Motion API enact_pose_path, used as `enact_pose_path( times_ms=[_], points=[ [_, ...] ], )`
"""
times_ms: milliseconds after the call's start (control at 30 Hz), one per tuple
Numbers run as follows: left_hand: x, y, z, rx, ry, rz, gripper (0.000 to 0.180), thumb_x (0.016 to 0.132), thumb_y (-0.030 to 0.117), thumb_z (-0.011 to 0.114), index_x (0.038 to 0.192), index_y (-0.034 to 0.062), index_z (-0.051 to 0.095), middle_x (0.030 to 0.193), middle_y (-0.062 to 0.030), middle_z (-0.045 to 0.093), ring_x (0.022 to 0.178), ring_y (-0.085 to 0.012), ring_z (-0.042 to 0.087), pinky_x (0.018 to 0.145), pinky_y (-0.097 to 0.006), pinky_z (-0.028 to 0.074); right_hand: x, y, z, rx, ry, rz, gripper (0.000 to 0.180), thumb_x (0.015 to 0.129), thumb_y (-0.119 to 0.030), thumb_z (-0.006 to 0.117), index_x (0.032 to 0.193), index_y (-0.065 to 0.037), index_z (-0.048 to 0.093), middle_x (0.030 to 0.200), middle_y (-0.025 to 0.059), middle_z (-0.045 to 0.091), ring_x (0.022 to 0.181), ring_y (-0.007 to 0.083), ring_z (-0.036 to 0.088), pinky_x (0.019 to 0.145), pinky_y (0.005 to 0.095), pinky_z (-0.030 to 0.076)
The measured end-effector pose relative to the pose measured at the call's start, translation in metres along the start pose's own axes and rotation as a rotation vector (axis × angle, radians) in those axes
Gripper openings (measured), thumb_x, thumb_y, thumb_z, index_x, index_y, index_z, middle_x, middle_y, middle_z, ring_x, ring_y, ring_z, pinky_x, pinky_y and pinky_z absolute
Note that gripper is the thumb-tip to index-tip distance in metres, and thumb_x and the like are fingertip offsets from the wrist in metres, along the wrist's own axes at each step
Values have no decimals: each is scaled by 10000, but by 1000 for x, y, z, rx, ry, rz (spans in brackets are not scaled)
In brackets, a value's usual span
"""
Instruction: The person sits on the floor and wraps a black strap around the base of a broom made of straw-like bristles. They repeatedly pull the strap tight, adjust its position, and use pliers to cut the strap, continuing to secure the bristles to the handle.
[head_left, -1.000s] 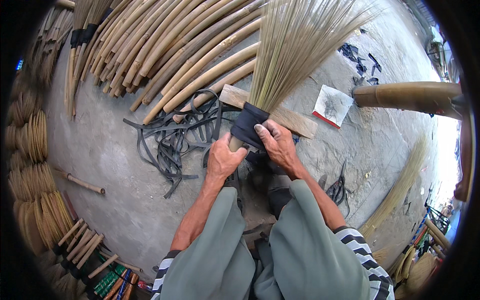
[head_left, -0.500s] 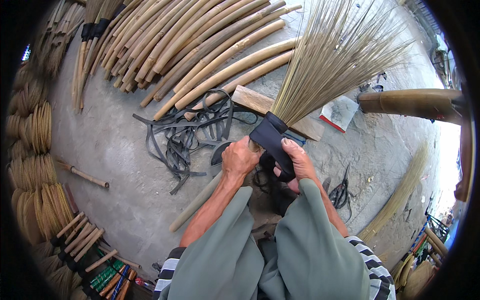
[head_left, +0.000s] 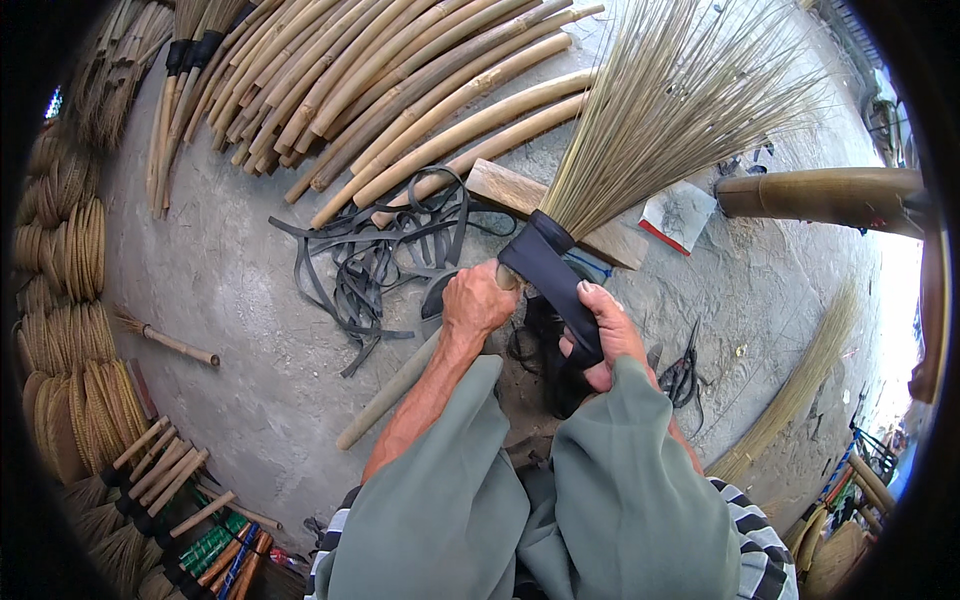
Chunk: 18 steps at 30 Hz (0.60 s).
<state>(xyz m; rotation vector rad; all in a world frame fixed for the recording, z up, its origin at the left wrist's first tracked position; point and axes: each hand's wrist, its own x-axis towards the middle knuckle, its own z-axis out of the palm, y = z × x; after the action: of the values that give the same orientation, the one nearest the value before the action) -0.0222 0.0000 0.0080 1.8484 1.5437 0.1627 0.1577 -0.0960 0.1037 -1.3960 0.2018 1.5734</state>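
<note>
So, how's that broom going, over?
Left grip closed on the broom. Right grip holding the black band wrapped round it. Wooden block behind, partly hidden.

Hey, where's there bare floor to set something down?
Widest: concrete floor left of the black strips, right of the bamboo stick. A smaller, scrap-dotted patch lies between the scissors and the grass bundle. It's crowded around the left hand and right hand: grass broom, black band, wooden block, strips.

Rough grey floor [head_left: 235,300], bright light [head_left: 898,285] at right
</note>
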Motion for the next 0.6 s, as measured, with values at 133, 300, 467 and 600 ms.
enact_pose_path(
  times_ms=[133, 300, 467, 600],
  points=[
    [9, -9, -8, -136, -109, 13, 455, 840, 431, 869, 1032, 25, 798, 966, -295, 792, 968, -519, 766, 866, -577, 610, 27, 10, -12, -278, -4, -199, 237, 1089, -342, 717, 1012, -118, 706, 878, -36, 650, 727, 71, 529, 666, 274, 446],
    [18, -4, -30, -262, -43, 12, 619, 773, 404, 939, 1246, 57, 743, 1040, -251, 813, 1031, -464, 786, 896, -550, 606, 92, 18, -3, -542, -70, -363, 361, 1138, -342, 665, 876, -96, 627, 834, -88, 501, 781, 52, 423, 701, 294, 387],
    [6, 23, -19, -54, 91, 21, 841, 835, 397, 907, 1505, 86, 505, 1091, -270, 796, 1073, -517, 758, 930, -594, 587, 116, 9, 12, -573, -183, -458, 404, 1153, -346, 634, 882, -50, 592, 800, -44, 469, 774, 87, 421, 681, 335, 406],
    [8, 30, -5, -70, 101, -16, 736, 895, 360, 870, 1469, 63, 516, 1118, -303, 781, 1028, -540, 757, 870, -643, 577, 95, -1, -2, -887, -126, -486, 421, 1130, -361, 668, 972, 29, 654, 789, 73, 542, 754, 160, 501, 711, 376, 463]
  ],
)
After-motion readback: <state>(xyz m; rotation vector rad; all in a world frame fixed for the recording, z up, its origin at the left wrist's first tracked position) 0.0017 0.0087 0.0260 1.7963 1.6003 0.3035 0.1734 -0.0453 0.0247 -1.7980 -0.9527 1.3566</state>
